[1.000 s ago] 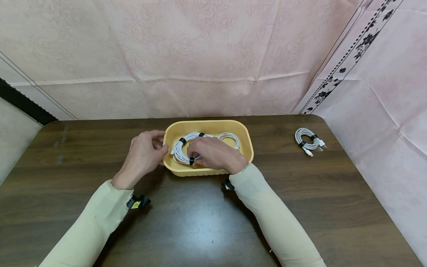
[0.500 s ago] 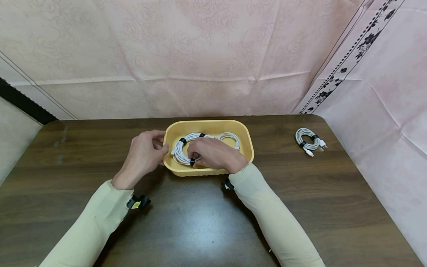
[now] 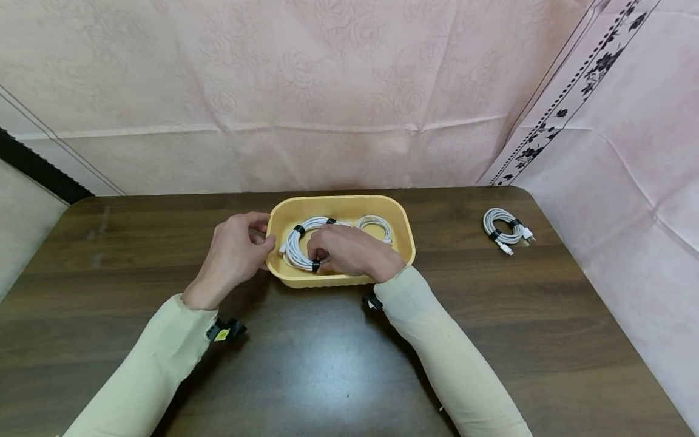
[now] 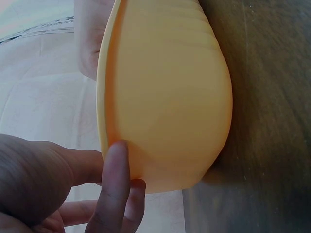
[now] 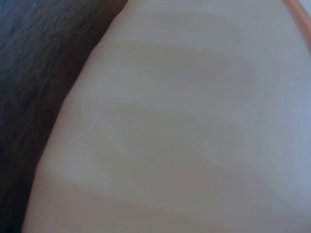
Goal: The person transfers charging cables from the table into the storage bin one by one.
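Note:
A yellow plastic basket (image 3: 341, 281) stands on the table, holding a large white coiled cable (image 3: 295, 246) with black ties and a smaller white coil (image 3: 377, 221) to its right. At the basket's left end, my left hand (image 3: 233, 252) pinches the rim; in the left wrist view its fingers (image 4: 112, 187) lie against the outer wall. My right hand (image 3: 352, 250) reaches inside with curled fingers and grips the near right part of the large coil, beside a black tie. The palm hides part of that coil. The right wrist view shows mostly the blurred basket wall (image 5: 155, 126).
Another white coiled cable (image 3: 505, 230), with black ties and visible plugs, lies on the table at the right. The brown wooden table (image 3: 306, 376) ends at the back against a pale floral cloth (image 3: 327, 91). A similar cloth hangs along the right side.
Both hands and the basket stay almost in place. The black tie by my right fingertips has shifted very slightly to the right and nearer.

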Demonstrator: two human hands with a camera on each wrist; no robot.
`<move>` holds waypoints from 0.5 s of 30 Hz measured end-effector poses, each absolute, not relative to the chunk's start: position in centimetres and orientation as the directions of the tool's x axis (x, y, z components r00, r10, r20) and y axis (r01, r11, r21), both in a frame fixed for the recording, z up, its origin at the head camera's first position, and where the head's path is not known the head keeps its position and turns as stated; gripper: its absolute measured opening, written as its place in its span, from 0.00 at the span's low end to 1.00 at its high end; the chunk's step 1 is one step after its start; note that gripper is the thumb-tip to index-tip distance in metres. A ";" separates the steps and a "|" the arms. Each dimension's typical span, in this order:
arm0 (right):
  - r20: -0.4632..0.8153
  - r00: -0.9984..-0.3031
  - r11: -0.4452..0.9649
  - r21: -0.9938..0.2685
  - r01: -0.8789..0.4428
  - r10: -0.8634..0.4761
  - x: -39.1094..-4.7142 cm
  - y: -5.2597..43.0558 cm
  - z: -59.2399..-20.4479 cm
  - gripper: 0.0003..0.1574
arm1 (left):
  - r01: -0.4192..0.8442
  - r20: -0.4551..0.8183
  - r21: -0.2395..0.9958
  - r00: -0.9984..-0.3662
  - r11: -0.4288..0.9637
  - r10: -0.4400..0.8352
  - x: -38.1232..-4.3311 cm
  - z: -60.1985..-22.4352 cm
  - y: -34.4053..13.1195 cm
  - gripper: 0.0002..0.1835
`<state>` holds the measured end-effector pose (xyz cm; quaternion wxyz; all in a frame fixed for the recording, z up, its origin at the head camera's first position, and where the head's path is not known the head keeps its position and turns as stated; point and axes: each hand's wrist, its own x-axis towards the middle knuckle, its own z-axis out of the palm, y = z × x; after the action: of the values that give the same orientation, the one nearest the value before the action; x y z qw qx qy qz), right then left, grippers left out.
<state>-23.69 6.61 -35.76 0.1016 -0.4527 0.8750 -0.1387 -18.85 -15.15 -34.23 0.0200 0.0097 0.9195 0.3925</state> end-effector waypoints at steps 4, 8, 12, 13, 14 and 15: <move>-0.060 -0.577 0.560 -0.343 -0.754 -0.814 -23.7 6.6 -35.8 0.20 | -0.002 -0.030 0.721 -0.999 0.693 0.029 -18.9 -34.2 -15.2 0.24; -0.071 -0.584 0.569 -0.345 -0.747 -0.809 -23.8 6.6 -35.8 0.20 | -0.002 -0.030 0.717 -0.999 0.697 0.028 -18.9 -34.2 -15.2 0.24; -0.077 -0.584 0.571 -0.347 -0.744 -0.808 -23.8 6.6 -35.8 0.18 | 0.000 -0.029 0.718 -0.999 0.696 0.030 -18.9 -34.2 -15.2 0.24; -0.077 -0.583 0.570 -0.346 -0.745 -0.809 -23.8 6.6 -35.8 0.18 | 0.001 -0.028 0.716 -0.999 0.698 0.029 -18.9 -34.2 -15.2 0.24; -0.075 -0.581 0.568 -0.346 -0.747 -0.810 -23.8 6.7 -35.8 0.18 | 0.002 -0.028 0.718 -0.999 0.696 0.031 -18.9 -34.2 -15.2 0.24; -0.073 -0.580 0.566 -0.343 -0.750 -0.812 -23.8 6.7 -35.8 0.18 | 0.003 -0.028 0.719 -0.999 0.695 0.032 -18.9 -34.2 -15.2 0.24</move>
<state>-23.85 6.67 -35.81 0.1118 -0.4447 0.8778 -0.1389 -18.85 -15.23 -34.25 0.0190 0.0095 0.9203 0.3906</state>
